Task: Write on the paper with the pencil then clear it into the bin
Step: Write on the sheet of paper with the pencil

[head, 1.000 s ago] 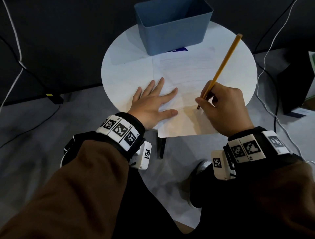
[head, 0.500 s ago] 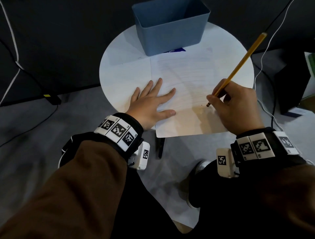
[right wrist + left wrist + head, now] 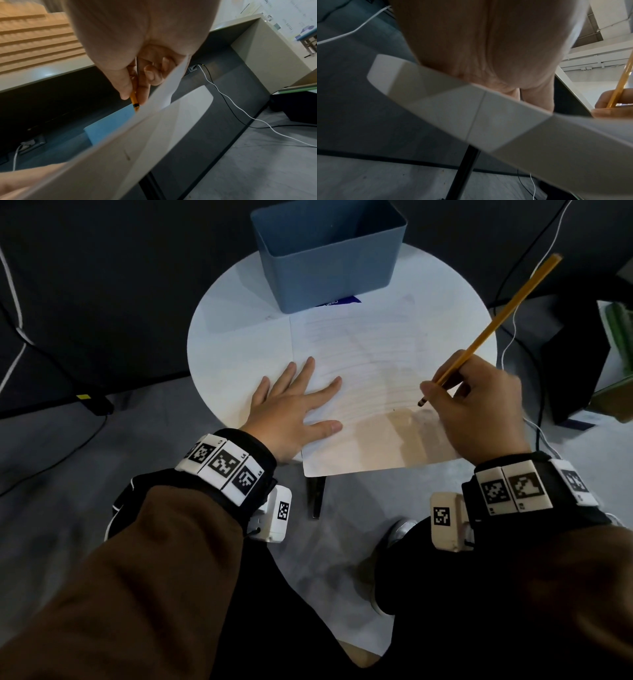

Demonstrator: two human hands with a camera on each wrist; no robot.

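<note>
— Looking at the two hands, what is each one doing?

— The left hand point(image 3: 297, 414) lies flat on the left part of the paper point(image 3: 366, 378), with straight, spread fingers point(image 3: 322, 392) that press the sheet down and hold nothing. The right hand point(image 3: 479, 412) is at the right edge of the sheet. Its fingers are curled around the lower part of the yellow pencil point(image 3: 493, 326), and they pinch it near the tip. The pencil is tilted, its upper end pointing away to the right. The dark tip is close over the paper; if it touches, I cannot tell.

— And on what surface is the paper?

— On a round white counter point(image 3: 233, 350). The near edge of the sheet hangs a little over the counter's rim, toward the person. Faint lines are on the paper. The blue bin point(image 3: 329, 268) stands at the far side of the counter, just beside the top edge of the sheet, with its opening up.

— What is around?

— A grey floor point(image 3: 102, 474), a dark wall behind, and a white cable point(image 3: 513, 313) together with black cables on the right. In the left wrist view a black leg point(image 3: 465, 169) goes down from the counter. Both wrists wear bands with black-and-white markers point(image 3: 224, 463), over brown sleeves point(image 3: 154, 577).
</note>
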